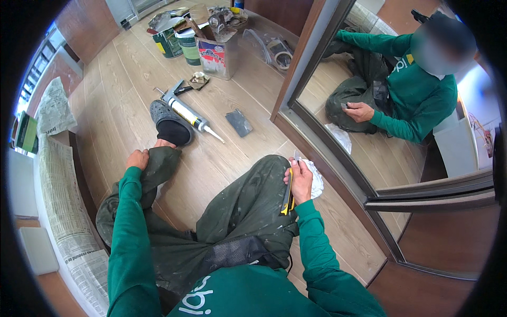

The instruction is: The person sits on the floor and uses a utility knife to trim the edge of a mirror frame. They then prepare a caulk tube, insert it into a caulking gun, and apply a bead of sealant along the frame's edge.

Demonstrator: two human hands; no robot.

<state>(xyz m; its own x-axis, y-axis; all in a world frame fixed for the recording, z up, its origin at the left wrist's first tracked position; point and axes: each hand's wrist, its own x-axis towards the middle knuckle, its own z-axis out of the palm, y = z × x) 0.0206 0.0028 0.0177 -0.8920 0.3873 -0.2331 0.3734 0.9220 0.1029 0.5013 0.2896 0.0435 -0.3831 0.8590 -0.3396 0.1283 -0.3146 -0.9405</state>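
i'm seeing a big mirror (369, 153) at right, dark trousers (232, 211) beside it, caulking gun (185, 112) lying by the grey clog (158, 112). hands apart: left hand (138, 159) on one trouser leg, i can't tell if gripping; right hand (301, 181) clamped on a yellow-and-black knife (288, 196) at the other knee (269, 168).

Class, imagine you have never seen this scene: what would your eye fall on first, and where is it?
Probably the large mirror on the right, much of it taken up by the reflection of a seated person in green. Next, the yellow-and-black knife in the right hand, near the picture's centre. Then the caulking gun on the floor beside the grey clog, upper left of centre.
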